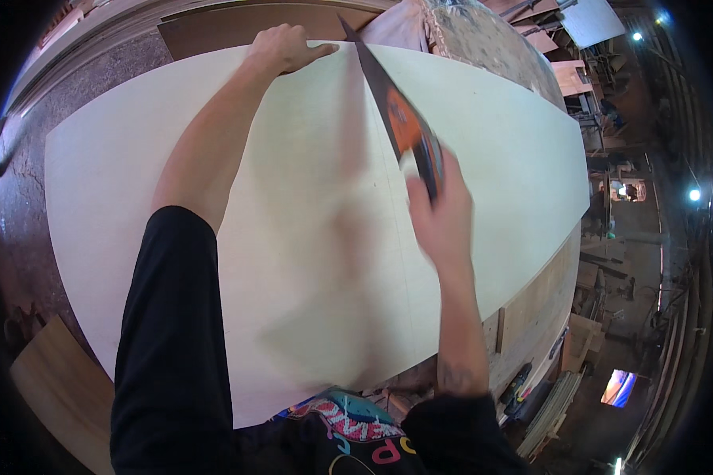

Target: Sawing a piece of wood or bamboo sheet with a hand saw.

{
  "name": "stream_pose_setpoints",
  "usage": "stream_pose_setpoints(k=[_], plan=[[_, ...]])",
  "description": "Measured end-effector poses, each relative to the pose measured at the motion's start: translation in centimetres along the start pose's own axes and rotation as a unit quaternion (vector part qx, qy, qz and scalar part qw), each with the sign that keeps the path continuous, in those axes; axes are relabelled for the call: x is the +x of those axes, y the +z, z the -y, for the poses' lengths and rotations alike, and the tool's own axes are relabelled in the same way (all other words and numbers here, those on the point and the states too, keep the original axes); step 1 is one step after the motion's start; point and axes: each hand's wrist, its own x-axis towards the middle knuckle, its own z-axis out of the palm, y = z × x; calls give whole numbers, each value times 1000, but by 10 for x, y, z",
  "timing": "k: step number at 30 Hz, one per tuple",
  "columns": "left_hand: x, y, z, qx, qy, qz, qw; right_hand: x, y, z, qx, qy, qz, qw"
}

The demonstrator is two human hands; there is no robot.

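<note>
A large pale board (309, 237), smooth and thin-looking, spreads across the view in front of me. My left hand (284, 49) grips its far edge, fingers curled over and thumb stretched along the rim. In my right hand (444, 218) is a handsaw (382, 87) with a dark blade and an orange patch, held by its handle. The blade slants away to the far edge, its tip sticking out past it. A faint straight line runs down the board below the saw. Whether the teeth are in the wood I cannot tell.
Beyond the far edge lie a brown sheet (253, 28) and a bulky covered stack (483, 39). A wooden bench top (539, 305) shows under the board's near right side. A curved brown panel (63, 396) stands at lower left. Timber and scraps crowd the right.
</note>
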Motion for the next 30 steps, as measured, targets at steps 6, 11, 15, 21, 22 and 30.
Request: stream_pose_setpoints(k=[6, 11, 15, 21, 22, 30], plan=[[1, 14, -13, 5, 24, -110, 994, 151, 45, -10, -73, -59, -13, 995], [1, 4, -5, 1, -7, 7, 1000, 45, 17, -4, -14, -35, -15, 999], [2, 11, 13, 10, 4, -26, 1000, -67, -16, -17, 28, 39, 5, 999], [8, 8, -11, 14, 27, -35, 999, 47, 19, -15, -32, -59, -41, 997], [8, 9, -18, 12, 29, -35, 999, 90, 35, -26, -47, -126, -64, 989], [2, 4, -4, 12, 3, -24, 1000, 56, 29, -9, -20, -41, -26, 999]])
